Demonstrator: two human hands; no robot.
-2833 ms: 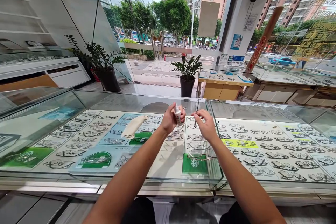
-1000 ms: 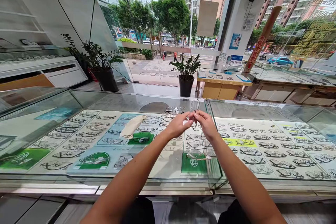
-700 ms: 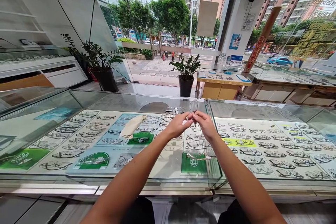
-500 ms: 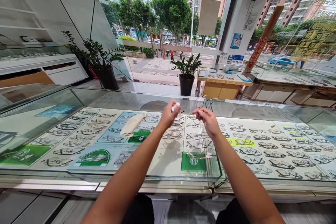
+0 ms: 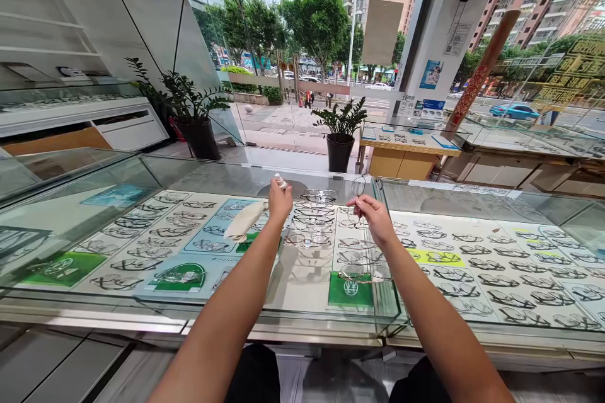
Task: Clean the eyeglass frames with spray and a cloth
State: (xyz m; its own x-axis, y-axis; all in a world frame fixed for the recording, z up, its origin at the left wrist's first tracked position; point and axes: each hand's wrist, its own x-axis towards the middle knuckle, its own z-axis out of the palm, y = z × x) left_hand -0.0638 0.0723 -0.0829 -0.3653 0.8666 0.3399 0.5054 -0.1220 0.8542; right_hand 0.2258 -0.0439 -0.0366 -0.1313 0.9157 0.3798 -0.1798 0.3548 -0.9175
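Observation:
My left hand [image 5: 280,201] is closed around a small white spray bottle [image 5: 280,181], its top sticking up above my fingers. Just left of it, a cream cloth [image 5: 244,221] lies on the glass counter top. My right hand [image 5: 371,211] pinches a pair of thin round-rimmed eyeglasses [image 5: 358,186], held on edge above the counter. Between my two hands, a row of eyeglasses [image 5: 312,219] sits on the glass. One more pair of eyeglasses [image 5: 363,273] lies nearer me, above a green card [image 5: 350,290].
Beneath the glass of the display counter [image 5: 293,313], many eyeglass frames are laid out in rows. Potted plants [image 5: 340,150] stand beyond it by the window. A wooden table [image 5: 409,160] with more glasses is at the back right.
My left hand has moved left with the spray bottle, away from the round eyeglasses and toward the cloth. My right hand holds the eyeglasses in nearly the same place. The view has shifted slightly.

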